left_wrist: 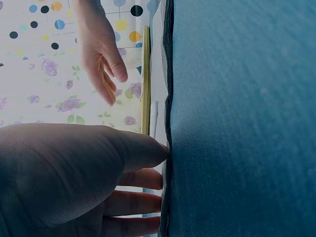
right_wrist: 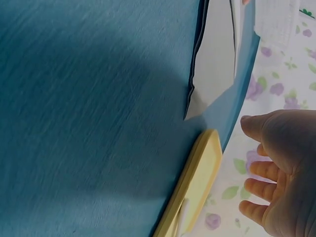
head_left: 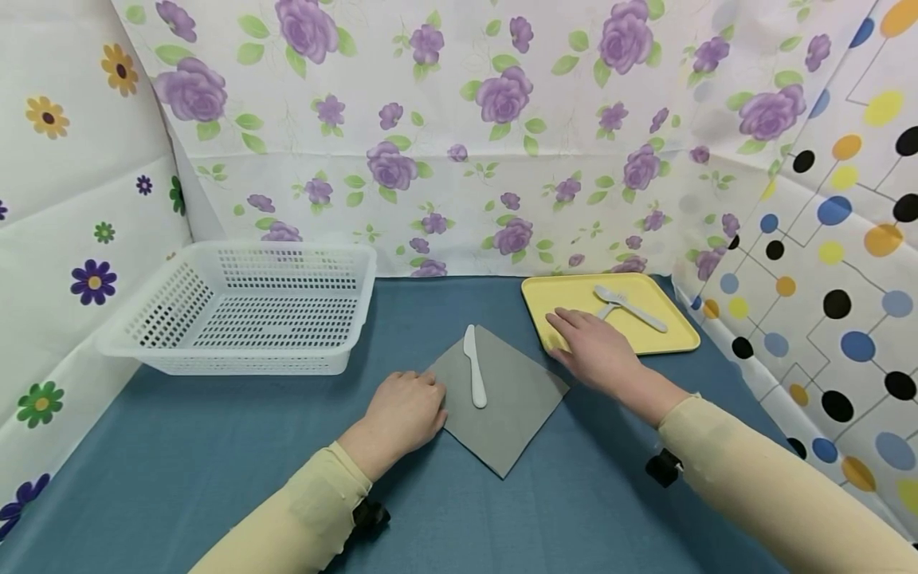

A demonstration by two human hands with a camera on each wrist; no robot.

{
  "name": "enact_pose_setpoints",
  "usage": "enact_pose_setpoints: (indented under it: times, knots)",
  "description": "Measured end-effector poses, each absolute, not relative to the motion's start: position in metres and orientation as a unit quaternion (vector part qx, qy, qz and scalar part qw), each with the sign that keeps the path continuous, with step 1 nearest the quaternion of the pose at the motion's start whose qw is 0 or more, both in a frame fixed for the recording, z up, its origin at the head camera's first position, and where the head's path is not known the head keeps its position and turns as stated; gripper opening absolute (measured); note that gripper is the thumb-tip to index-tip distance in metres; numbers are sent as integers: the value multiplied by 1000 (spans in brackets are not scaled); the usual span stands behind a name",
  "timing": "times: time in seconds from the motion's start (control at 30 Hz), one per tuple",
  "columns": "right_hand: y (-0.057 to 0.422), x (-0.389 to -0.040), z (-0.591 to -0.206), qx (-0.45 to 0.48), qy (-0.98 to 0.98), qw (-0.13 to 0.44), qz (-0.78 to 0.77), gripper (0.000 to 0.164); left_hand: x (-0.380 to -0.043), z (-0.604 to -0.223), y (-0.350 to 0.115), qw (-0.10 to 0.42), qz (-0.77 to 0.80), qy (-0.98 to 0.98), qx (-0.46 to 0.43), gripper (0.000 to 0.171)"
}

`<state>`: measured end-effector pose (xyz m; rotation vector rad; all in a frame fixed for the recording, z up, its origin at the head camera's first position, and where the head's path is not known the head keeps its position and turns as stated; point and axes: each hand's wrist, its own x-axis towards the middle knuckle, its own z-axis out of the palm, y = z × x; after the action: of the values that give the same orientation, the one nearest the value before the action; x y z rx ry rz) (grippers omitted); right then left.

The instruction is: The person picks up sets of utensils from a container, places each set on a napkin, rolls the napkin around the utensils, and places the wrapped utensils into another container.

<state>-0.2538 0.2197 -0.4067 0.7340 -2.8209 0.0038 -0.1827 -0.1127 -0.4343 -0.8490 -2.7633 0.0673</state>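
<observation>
Head view, gray napkin [head_left: 512,399]: lying diamondwise on blue cloth [head_left: 545,518], a white knife [head_left: 475,371] on top.
Left hand [head_left: 403,410]: my bent fingers touch the napkin's left side; whether they pinch it, I cannot tell.
Right hand [head_left: 597,355]: my fingers spread, holding nothing, beyond the napkin's right corner.
Yellow tray [head_left: 562,295]: behind and right of the napkin, bearing spoon [head_left: 645,316] and fork [head_left: 606,311].
White basket [head_left: 244,363]: left of the napkin, farther back.

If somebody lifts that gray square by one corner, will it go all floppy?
Probably floppy: the gray square has wavy, layered edges, like folded cloth or paper. It's likely light too, since it looks thin for its width. The white knife lying on top might slide off once it tilts.
</observation>
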Motion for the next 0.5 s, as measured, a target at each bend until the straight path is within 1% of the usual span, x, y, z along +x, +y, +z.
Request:
enact_pose_setpoints:
  times: [0.2,0.5]
  knots:
    - [227,-255,-403,234,-967,103,0,60,-182,-435,-113,125,23,-948,-292,18]
    - [235,-259,-400,214,-974,79,-9,64,-182,-435,-113,128,21,-947,-293,18]
